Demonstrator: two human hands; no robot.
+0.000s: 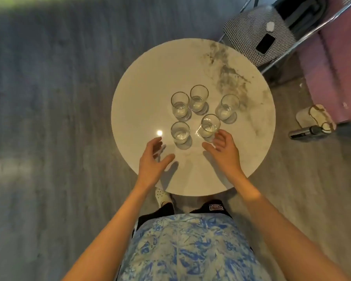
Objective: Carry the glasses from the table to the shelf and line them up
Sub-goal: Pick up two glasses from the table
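Head view, looking down on a round white table [146,94] with grey veining on its far right part, standing on a grey wood-grain floor [49,98]. 5 clear glasses stand upright in a loose cluster near the middle of the tabletop. The far-left glass [180,104] and the far-centre glass [199,98] stand just beside each other. The right glass [228,106] stands a little apart from them, near the veining. The near-left glass [180,131] and the near-right glass [209,125] form the row closest to the person.

The left hand [153,159] hovers over the near part of the table with fingers spread and relaxed, holding nothing, and is apart from the near-left glass. The right hand [223,151] is likewise open and empty, thumb spread wide, with its fingers reaching up to the near-right glass. Whether the fingertips touch that glass cannot be told, but no finger is wrapped round it. A bright spot of reflected light [159,132] lies on the tabletop between the left hand and the near-left glass.

Beyond the table's far right edge stands a chair [243,33] with a checked seat, and a dark phone [265,44] lies on the seat. The person's blue-and-white patterned top [186,250] fills the lower centre, and a white perforated shoe [162,196] shows just under the table's near rim
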